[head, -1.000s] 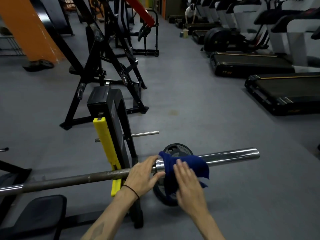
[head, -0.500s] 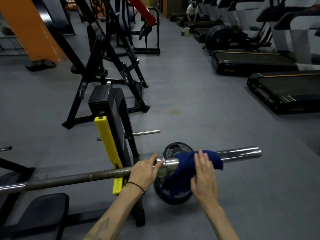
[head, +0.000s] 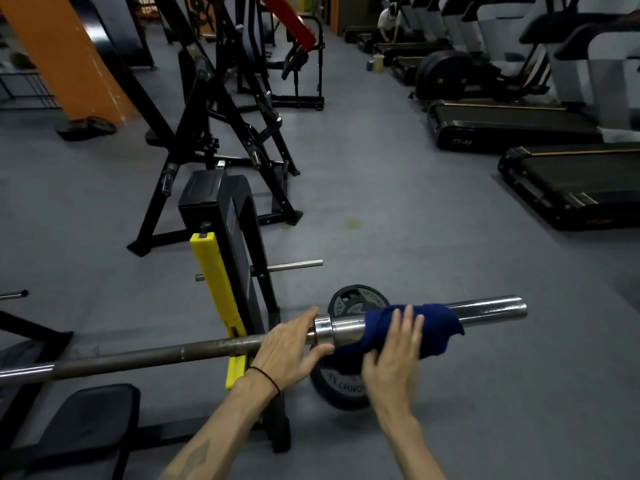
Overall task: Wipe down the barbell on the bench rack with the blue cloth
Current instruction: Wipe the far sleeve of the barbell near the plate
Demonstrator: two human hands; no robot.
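Nearest the camera, two bare forearms reach forward to the barbell (head: 138, 356), which runs across the view from lower left to right and rests on the bench rack (head: 249, 271) by its yellow guard (head: 216, 289). The left hand (head: 289, 348), a dark band at its wrist, grips the bar where the thin shaft meets the collar, fingers over the top and thumb beneath. Just beside it, the right hand (head: 394, 355) lies on the blue cloth (head: 415, 329) with fingers straight and slightly spread, pressing it onto the thick chrome sleeve. The cloth is draped over the sleeve about midway along it, with bare metal showing on both sides and a loose fold hanging below.

At lower left sits the dark pad of the bench (head: 79, 420). Under the sleeve, a black weight plate (head: 346, 386) stands at the foot of the rack. Beyond, on the grey floor (head: 398, 220), stands a black frame machine (head: 214, 133), with treadmills (head: 512, 123) lined along the right. Far back, a person (head: 389, 22) crouches near them.
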